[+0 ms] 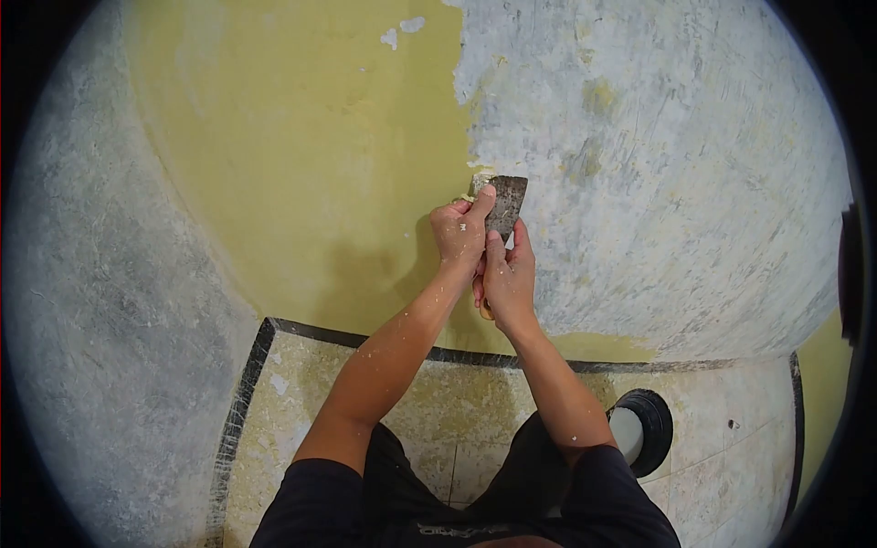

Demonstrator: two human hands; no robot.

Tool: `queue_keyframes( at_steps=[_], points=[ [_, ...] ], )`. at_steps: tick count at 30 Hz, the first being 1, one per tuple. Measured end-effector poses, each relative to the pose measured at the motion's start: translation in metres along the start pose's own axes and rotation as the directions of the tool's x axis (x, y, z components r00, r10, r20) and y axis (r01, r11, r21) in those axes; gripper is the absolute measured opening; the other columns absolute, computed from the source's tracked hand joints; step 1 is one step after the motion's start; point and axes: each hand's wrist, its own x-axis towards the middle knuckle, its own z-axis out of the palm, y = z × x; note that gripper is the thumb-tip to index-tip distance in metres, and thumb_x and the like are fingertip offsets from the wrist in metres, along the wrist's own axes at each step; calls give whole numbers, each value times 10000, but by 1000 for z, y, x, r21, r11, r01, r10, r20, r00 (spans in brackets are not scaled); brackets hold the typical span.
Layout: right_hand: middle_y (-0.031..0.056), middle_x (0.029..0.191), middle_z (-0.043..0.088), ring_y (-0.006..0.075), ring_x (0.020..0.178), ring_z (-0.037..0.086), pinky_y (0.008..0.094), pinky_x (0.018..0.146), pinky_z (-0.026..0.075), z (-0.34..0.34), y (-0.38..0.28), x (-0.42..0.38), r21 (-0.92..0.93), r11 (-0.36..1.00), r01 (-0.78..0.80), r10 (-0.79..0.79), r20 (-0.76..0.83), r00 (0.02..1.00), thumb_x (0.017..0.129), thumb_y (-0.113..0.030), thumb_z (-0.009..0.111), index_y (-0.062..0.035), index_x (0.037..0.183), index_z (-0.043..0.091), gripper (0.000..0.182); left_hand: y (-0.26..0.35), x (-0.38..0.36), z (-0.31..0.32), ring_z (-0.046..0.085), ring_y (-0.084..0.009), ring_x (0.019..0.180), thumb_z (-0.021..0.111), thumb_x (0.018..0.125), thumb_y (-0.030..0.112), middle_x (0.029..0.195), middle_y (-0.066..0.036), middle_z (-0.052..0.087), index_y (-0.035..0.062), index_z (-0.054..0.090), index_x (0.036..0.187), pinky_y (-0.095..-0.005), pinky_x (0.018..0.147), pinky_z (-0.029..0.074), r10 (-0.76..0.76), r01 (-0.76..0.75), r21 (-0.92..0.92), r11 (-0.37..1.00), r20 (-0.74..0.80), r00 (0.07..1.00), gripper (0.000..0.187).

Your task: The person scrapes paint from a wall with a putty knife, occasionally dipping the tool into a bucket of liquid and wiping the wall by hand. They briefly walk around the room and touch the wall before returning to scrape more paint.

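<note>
A scraper with a broad, stained metal blade [508, 208] is held up in front of the wall, blade upward. My right hand [509, 279] is wrapped round its lower part, and the end of an orange-brown handle shows beneath the fingers. My left hand [461, 230] is closed at the blade's left edge, its thumb lying against the metal. Pale yellowish flakes sit by the left fingertips. Behind the blade, yellow-green paint [301, 164] meets a bared, scuffed grey-white surface [658, 183]. Whitish specks dot both forearms.
Near my right elbow stands a black bucket [660, 434] with something pale grey inside. A dark band [438, 354] runs along the wall's foot above the paint-spotted tiled floor [722, 475]. On the left is a bare grey wall [82, 256]. A dark object [850, 274] cuts into the right edge.
</note>
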Motion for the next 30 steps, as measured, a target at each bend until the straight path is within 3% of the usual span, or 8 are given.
queue_keyframes(
  at_steps=[3, 6, 12, 14, 17, 21, 23, 30],
  points=[
    [19, 573, 476, 103, 342, 418, 252, 302, 329, 1, 1, -1, -36, 999, -4, 3, -14, 1000, 977, -186, 441, -11, 1297, 296, 392, -8, 6, -1, 494, -104, 467, 732, 810, 217, 608, -50, 596, -6, 611, 657, -263, 429, 391, 75, -73, 46, 996, -29, 997, 296],
    [20, 568, 489, 101, 346, 421, 251, 312, 321, 2, 9, 11, -208, 963, 173, -191, -70, 979, 983, -204, 437, -13, 1304, 325, 390, 0, 14, 5, 488, -95, 476, 733, 811, 217, 604, -41, 589, -12, 612, 648, -262, 436, 393, 124, -121, 64, 991, -45, 991, 306],
    [17, 566, 488, 96, 347, 421, 252, 311, 310, -1, 24, 10, -225, 963, 146, -172, -100, 980, 986, -216, 440, -67, 1305, 377, 358, -6, 3, -3, 458, -85, 468, 736, 813, 229, 582, -21, 563, -17, 610, 618, -261, 423, 375, 109, -105, 85, 991, -39, 993, 338],
    [8, 562, 474, 90, 341, 412, 255, 304, 299, -4, 27, 8, -190, 980, 68, -86, -89, 992, 986, -215, 441, -95, 1315, 379, 356, -6, 4, -5, 444, -78, 449, 737, 815, 237, 565, -13, 554, -18, 610, 611, -251, 393, 354, 73, -70, 106, 992, -27, 997, 351],
    [2, 558, 462, 89, 334, 403, 255, 295, 290, 2, 7, 12, -175, 978, 112, -129, -84, 988, 985, -212, 442, -92, 1284, 398, 324, -6, 16, 3, 438, -79, 433, 735, 819, 232, 555, -14, 548, -10, 601, 599, -251, 376, 344, 167, -163, 70, 984, -52, 985, 354],
    [0, 555, 460, 88, 334, 403, 250, 293, 293, -3, 15, 7, -144, 986, 81, -94, -82, 992, 986, -208, 445, -91, 1274, 408, 313, -9, 8, -4, 441, -85, 425, 721, 831, 226, 551, -20, 545, -1, 587, 587, -255, 372, 348, 105, -104, 52, 993, -24, 994, 360],
    [-2, 560, 460, 86, 336, 406, 246, 292, 295, -4, 19, 5, -106, 994, 39, -47, -78, 996, 983, -214, 459, -89, 1251, 423, 298, -9, 4, -7, 443, -93, 423, 710, 841, 223, 555, -29, 547, 6, 574, 582, -258, 368, 347, 80, -79, 190, 979, 1, 997, 364],
    [9, 561, 494, 80, 384, 447, 252, 339, 326, -7, 13, 4, -65, 998, 23, -28, -76, 997, 976, -219, 474, -70, 1291, 427, 351, -4, 4, -2, 424, -88, 411, 705, 842, 221, 542, -24, 537, 1, 571, 575, -264, 361, 326, 103, -105, 121, 987, 24, 994, 371]
  ],
)
